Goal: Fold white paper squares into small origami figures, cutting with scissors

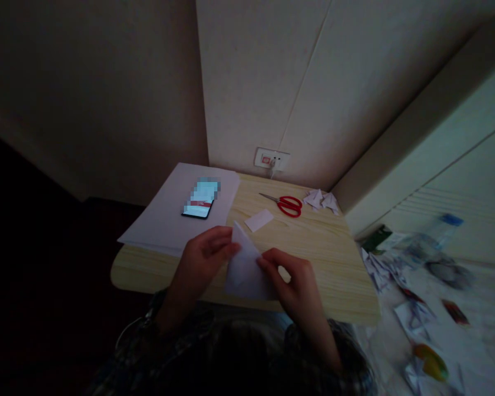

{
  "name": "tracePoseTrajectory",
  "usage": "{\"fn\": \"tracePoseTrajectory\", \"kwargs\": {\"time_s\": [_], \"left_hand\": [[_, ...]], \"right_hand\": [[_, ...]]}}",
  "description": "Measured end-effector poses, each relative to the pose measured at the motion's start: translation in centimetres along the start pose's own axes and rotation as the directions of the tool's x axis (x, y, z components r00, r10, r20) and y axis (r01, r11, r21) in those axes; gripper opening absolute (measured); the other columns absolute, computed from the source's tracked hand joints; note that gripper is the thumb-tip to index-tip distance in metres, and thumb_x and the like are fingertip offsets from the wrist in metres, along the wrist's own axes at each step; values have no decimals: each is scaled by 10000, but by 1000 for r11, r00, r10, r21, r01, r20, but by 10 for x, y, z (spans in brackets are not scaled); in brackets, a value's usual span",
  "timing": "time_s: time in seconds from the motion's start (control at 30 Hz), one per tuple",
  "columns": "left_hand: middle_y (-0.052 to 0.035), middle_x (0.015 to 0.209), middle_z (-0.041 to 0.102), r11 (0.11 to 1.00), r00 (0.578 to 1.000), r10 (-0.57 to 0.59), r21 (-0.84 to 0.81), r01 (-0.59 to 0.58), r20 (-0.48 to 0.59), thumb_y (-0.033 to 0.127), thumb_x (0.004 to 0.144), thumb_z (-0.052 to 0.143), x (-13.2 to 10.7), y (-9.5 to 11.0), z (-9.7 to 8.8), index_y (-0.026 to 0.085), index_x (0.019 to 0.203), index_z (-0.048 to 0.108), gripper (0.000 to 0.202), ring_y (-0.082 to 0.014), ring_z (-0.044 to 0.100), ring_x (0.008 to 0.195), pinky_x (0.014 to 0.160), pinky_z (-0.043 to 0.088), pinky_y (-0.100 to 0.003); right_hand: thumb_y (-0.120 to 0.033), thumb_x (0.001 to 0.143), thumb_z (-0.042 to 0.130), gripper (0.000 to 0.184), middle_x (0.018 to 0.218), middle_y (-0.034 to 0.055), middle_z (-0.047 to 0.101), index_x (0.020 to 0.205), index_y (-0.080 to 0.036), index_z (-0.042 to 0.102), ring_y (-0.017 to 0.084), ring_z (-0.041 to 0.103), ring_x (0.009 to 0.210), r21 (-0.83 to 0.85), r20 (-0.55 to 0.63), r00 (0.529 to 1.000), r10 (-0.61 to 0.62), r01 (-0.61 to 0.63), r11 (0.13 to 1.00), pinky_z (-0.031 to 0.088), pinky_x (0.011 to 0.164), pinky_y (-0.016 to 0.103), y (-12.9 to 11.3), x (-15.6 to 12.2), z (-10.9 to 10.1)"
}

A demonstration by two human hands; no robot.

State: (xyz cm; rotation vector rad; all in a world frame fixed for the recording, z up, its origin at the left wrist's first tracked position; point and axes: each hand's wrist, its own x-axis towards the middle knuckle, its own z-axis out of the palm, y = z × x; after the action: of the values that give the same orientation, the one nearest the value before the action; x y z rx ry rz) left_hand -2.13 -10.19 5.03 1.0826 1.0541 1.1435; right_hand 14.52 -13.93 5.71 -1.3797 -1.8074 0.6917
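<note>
Between my two hands is a folded sheet of white paper [246, 269], raised at the near edge of a small wooden table [325, 264]. It tapers to a point at the top. My left hand [204, 258] pinches its left edge near that point, thumb in front. On the opposite side, my right hand [291, 275] grips the slanted right edge between thumb and fingertips. Just beyond the paper lies a small white paper piece [259, 220]. Red-handled scissors [286, 204] rest farther back, blades pointing left.
A phone [201, 199] with a lit screen lies on a stack of white sheets [160, 214] at the left. Small folded paper shapes [319, 200] sit at the back right corner. A wall socket [271, 159] holds a plug. Right of the table, a cluttered surface carries a plastic bottle [441, 228].
</note>
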Motion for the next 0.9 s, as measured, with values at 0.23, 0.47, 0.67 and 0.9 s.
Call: {"fn": "tracePoseTrajectory", "kwargs": {"time_s": [0.23,0.47,0.67,0.9], "left_hand": [[2,615,680,986,993,-47,163,29,107,336,694,694,0,-2,3,167,663,665,174,-174,625,608,564,480,-233],[25,547,589,980,995,35,192,-52,94,370,726,666,-1,2,4,184,609,619,224,-140,542,537,503,438,-207],[30,539,591,960,992,102,254,-118,75,311,756,614,-2,2,4,190,589,636,207,-133,535,525,488,417,-200],[4,552,672,981,987,-35,192,5,154,266,658,721,0,-1,4,199,598,666,105,-180,649,551,573,517,-248]], "right_hand": [[-231,890,523,261,567,-30,558,639,-183,573,113,523,548,27,-83,996,20,-18,999,390,548,210,-3,0,0],[-264,879,515,251,562,-26,556,655,-181,593,119,520,544,77,-172,980,99,-87,993,391,536,213,-3,0,-2],[-289,869,527,262,543,-31,548,640,-182,597,120,514,534,124,-218,967,129,-104,987,378,524,221,-4,-1,-3],[-314,878,543,259,570,-25,570,663,-182,599,122,509,542,211,-317,926,205,-142,967,352,505,229,2,-5,-5]]}}
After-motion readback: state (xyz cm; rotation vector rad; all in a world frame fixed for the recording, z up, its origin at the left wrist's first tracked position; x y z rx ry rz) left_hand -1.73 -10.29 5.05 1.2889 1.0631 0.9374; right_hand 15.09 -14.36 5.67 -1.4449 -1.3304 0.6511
